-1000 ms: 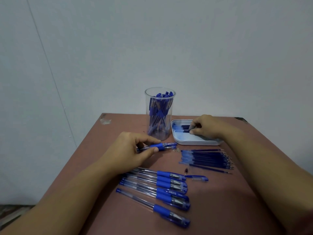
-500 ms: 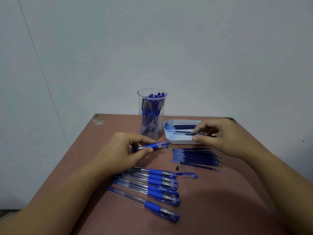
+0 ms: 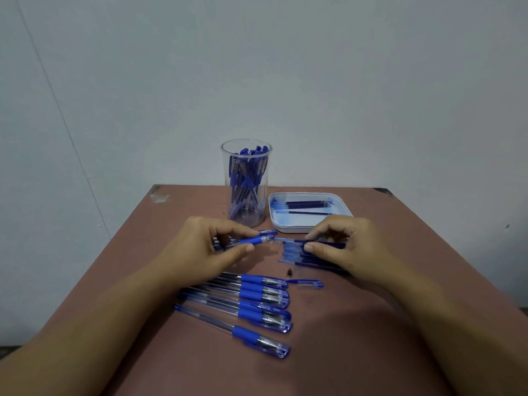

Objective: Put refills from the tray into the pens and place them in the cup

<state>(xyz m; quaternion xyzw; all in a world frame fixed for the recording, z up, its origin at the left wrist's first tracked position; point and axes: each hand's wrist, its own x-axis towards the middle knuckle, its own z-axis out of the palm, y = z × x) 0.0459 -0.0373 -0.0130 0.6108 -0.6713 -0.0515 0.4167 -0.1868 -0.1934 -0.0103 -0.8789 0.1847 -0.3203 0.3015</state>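
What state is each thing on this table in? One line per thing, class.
left hand: grips an uncapped pen.
right hand: pinches a refill, its end at the pen's open front.
cup: upright, holds stored pens.
tray: holds a few spare refills.
loose refills: lying side by side.
row of pens: capped, lying flat.
cap: off, lying alone.
tip piece: detached, lying loose.
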